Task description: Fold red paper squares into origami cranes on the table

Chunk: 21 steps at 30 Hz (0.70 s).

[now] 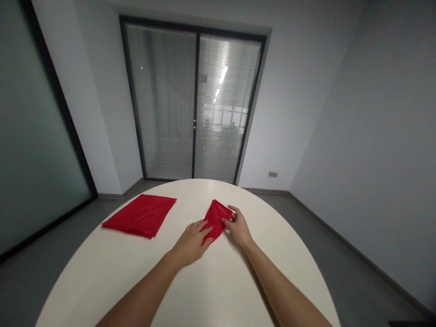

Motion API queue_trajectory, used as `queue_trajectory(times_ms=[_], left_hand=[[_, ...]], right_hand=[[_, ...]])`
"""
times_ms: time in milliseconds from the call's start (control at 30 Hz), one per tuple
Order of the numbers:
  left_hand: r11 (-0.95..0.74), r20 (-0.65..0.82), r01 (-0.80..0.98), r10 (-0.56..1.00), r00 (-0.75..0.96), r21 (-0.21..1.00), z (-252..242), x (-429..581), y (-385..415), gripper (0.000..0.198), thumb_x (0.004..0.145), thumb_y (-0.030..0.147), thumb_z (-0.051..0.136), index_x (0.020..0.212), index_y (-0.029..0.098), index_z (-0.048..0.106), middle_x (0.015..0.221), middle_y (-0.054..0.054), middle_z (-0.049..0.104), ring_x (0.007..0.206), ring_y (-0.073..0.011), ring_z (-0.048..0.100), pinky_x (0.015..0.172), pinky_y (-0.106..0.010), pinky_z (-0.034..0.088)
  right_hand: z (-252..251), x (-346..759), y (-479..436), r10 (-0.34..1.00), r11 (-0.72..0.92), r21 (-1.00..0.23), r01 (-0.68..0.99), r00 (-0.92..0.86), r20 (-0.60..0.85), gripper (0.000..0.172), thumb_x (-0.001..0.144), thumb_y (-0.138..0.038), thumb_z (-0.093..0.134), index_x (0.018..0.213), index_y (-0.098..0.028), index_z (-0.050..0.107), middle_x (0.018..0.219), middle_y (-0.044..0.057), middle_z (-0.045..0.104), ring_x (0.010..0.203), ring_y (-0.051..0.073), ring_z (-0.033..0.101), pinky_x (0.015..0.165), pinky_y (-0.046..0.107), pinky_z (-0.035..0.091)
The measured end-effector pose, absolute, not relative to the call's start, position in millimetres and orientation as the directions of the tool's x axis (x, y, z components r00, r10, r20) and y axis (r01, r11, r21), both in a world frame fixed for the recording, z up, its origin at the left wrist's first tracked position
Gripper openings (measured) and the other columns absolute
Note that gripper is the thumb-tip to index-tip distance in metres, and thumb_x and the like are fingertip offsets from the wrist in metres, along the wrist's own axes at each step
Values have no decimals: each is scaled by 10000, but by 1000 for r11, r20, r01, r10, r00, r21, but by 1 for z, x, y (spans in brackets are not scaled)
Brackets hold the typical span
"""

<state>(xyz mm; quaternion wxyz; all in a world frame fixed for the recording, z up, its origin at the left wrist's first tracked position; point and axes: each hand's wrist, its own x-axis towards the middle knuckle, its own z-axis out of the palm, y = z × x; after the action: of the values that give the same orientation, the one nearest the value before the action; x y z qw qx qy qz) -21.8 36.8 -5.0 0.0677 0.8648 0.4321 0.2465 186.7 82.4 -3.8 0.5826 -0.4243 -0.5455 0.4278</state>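
Note:
A small folded red sheet, thin like a paper napkin or plastic, lies on the white table between my hands. My left hand rests on its left and near side, fingers stretched out and spread over it. At the sheet's right edge, my right hand pinches the material between thumb and fingers. Part of the near edge is hidden under my left fingers. Further left lies a larger flat stack of red sheets, touched by neither hand.
The round white table has its curved far edge beyond the sheets. Behind it stand glazed panels with blinds in a dark frame. A frosted glass panel is at the left, and a wall socket sits low on the back wall.

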Motion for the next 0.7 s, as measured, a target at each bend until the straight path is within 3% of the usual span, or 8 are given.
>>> queue_trajectory(times_ms=[100,200,367,567,700], left_hand=[[-594,400,663,802,444,456,-9,-22,40,429,955,327,475,1352,196,568,1427,-135,552,1332,-302,493,1150,-502,348],[-524,418,534,852,317,663,-15,-23,46,538,927,243,482,1457,179,424,1459,-152,510,1343,-275,488,1159,-464,345],[-275,254,208,959,123,939,-26,-22,61,720,902,183,479,1548,187,162,1539,-194,384,1352,-263,484,1144,-488,353],[-162,166,-79,985,44,984,-21,-24,66,652,961,426,474,1522,204,227,1529,-194,400,1330,-269,510,1137,-455,363],[-149,150,-74,989,0,986,-13,-28,64,599,993,526,368,1499,216,280,1487,-154,479,1296,-254,548,1104,-417,415]], right_hand=[[0,185,78,939,343,-936,73,-19,343,483,683,-234,673,1146,-185,544,965,52,714,855,194,672,758,314,541],[1,184,73,924,381,-898,219,-74,374,378,726,-204,638,1101,-175,598,981,55,716,856,196,656,749,313,534],[5,180,65,892,451,-834,318,-184,412,312,763,-147,587,1069,-175,641,968,43,721,835,188,641,755,309,527],[15,176,51,862,501,-772,392,-305,404,434,752,-84,575,1166,-195,641,1083,47,705,908,189,641,831,316,521],[16,177,48,822,564,-669,485,-410,395,506,754,-83,587,1238,-221,632,1126,56,685,952,200,633,879,331,508]])
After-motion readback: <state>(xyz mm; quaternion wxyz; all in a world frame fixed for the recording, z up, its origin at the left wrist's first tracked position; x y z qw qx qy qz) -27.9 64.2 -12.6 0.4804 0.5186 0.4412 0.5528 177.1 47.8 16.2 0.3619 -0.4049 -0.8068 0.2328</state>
